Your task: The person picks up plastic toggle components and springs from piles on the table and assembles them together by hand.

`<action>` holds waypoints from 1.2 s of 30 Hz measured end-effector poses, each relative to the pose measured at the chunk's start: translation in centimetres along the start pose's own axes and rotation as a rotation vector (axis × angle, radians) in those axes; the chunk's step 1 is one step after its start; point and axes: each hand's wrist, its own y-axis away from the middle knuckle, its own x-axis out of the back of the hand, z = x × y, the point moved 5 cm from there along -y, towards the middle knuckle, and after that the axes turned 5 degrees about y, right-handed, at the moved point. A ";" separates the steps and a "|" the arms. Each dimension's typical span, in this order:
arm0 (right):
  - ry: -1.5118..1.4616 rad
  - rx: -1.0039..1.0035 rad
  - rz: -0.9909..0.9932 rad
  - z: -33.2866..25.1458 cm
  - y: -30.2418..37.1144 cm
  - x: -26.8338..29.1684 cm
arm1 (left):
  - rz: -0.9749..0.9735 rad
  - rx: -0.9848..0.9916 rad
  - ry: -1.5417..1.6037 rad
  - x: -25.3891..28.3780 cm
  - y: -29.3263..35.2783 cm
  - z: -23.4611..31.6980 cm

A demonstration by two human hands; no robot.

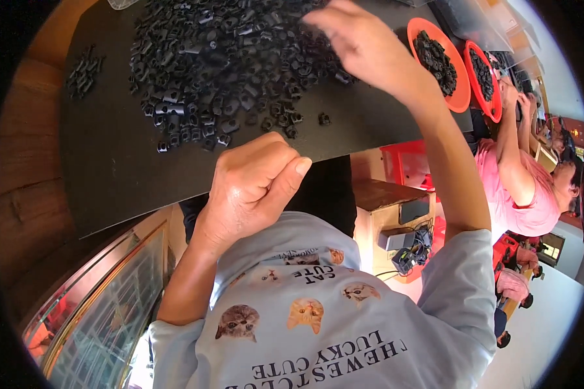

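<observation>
A large heap of small black plastic clips or fittings (220, 78) covers much of the dark table (117, 155). My left hand (250, 185) is closed in a fist at the table's near edge, thumb pressed against the curled fingers. Whatever lies inside that fist is hidden. My right hand (363, 45) reaches over the right side of the heap, its fingers blurred by motion. I cannot make out whether it holds a piece. One loose black piece (324, 118) lies apart, to the right of my left hand.
A smaller cluster of black pieces (84, 72) lies at the table's left. At the right stand an orange tray (462, 97) and a red basket (496, 111), both with black parts inside. A co-worker in pink (525, 188) sits beyond. Below is a wooden cabinet (377, 193) with cables (422, 240).
</observation>
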 end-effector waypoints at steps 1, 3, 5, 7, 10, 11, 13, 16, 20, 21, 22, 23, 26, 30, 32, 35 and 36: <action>-0.015 -0.055 0.006 0.8 0.1 0.5 | 0.002 -0.004 0.001 0.0 0.0 0.1; -0.019 -0.125 0.017 2.4 0.2 1.2 | 0.001 -0.012 0.005 0.0 0.1 0.2; 0.042 -0.163 0.058 4.9 0.8 0.4 | -0.012 -0.014 0.000 -0.2 0.1 0.2; 0.094 -0.179 0.049 5.2 0.4 0.0 | -0.002 -0.009 0.003 -0.2 0.2 0.0; 0.212 -0.062 -0.023 5.6 0.1 -1.7 | 0.003 -0.003 0.013 -0.3 0.1 0.1; 0.212 -0.063 -0.021 5.9 0.2 -1.9 | -0.002 -0.001 0.022 -0.4 0.1 0.1; 0.131 -0.072 -0.135 5.0 -0.6 -2.7 | 0.005 -0.002 0.010 -0.3 0.1 0.1; 0.224 -0.107 -0.061 1.3 -1.4 -2.4 | 0.009 -0.003 -0.012 -0.1 0.2 0.0; 0.243 -0.017 0.020 -0.4 -0.1 -3.0 | 0.004 0.007 0.001 -0.2 0.0 0.2; 0.241 -0.011 -0.006 -0.8 0.1 -3.1 | 0.006 0.009 0.002 -0.2 0.0 0.2; 0.240 -0.010 -0.009 -1.2 0.4 -3.0 | 0.004 0.011 0.003 -0.1 0.0 0.2; 0.250 0.013 -0.016 -1.7 0.9 -2.8 | 0.002 0.013 0.004 -0.1 0.0 0.1; 0.238 0.041 -0.027 -2.8 2.2 -2.2 | -0.003 0.013 -0.006 0.0 0.0 0.0; 0.169 0.030 -0.002 -2.9 3.3 -1.1 | -0.010 0.001 -0.008 -0.1 0.1 0.1; 0.201 0.050 0.121 -1.9 3.0 -0.5 | 0.004 -0.010 0.006 -0.1 0.1 0.1; 0.174 -0.037 0.060 -1.4 1.6 0.8 | 0.004 -0.004 0.005 -0.2 0.1 0.0; 0.142 -0.096 0.005 -1.3 1.3 1.0 | 0.005 -0.003 0.003 -0.2 0.1 0.0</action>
